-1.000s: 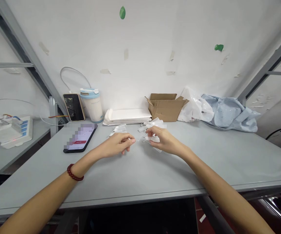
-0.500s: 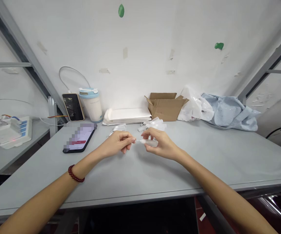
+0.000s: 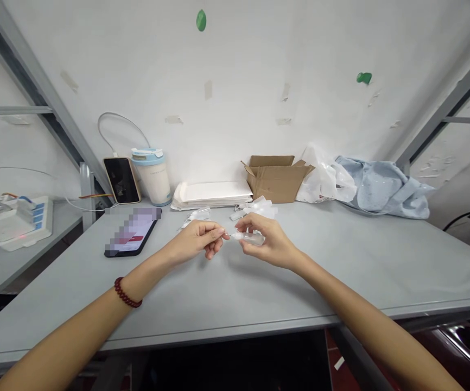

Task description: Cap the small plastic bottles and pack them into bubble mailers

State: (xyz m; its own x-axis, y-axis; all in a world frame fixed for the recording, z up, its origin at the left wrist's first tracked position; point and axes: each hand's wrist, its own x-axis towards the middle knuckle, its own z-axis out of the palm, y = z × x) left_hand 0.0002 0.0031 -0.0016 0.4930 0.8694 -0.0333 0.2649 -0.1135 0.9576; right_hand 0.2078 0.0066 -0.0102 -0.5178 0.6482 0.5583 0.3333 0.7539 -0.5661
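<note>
My right hand pinches a small translucent squeeze bottle, which lies sideways with its narrow white tip pointing left. Thumb and fingertips of my left hand are pressed together at that tip, around a thin, needle-like piece. Most of this piece is hidden by the fingers, and I cannot tell whether it is joined to the bottle. Behind my left hand lie some small clear bottles. Another cluster of translucent bottles rests just beyond my right hand.
At the back stand an open cardboard box, a stack of white envelopes, a plastic bag and a light blue cloth. To the left are a tumbler, a propped phone, a flat phone and a power strip.
The bottle tip and my left fingertips are slightly closer together, and less of the thin piece shows between them. Both hands keep their pinch; the view has shifted a little.
</note>
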